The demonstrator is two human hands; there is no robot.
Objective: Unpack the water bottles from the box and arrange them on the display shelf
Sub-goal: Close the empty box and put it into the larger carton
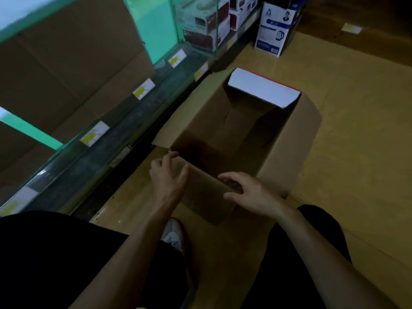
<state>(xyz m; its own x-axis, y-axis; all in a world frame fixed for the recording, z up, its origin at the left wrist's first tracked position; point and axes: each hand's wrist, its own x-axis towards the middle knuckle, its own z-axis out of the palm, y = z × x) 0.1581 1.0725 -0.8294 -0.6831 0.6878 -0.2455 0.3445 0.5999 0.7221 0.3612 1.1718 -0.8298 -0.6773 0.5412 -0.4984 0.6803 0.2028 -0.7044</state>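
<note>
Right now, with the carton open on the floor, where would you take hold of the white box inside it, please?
I'd grip the white box by its upper end, reaching down from above on the near side. It stands against the far wall of the carton, so only its top and near face are free, with open room in front of it.

**Open box on the floor beside the shelf**

The box point(287, 157) stands on the floor point(356, 130), just right of the display shelf point(124, 128). A carton point(263, 88) stands inside it at the far end. Both hands, left point(169, 175) and right point(252, 192), grip the near flap point(205, 192). Behind the box, a kettle package point(274, 30) stands on the floor. Large cartons point(66, 63) sit on the shelf.
</note>
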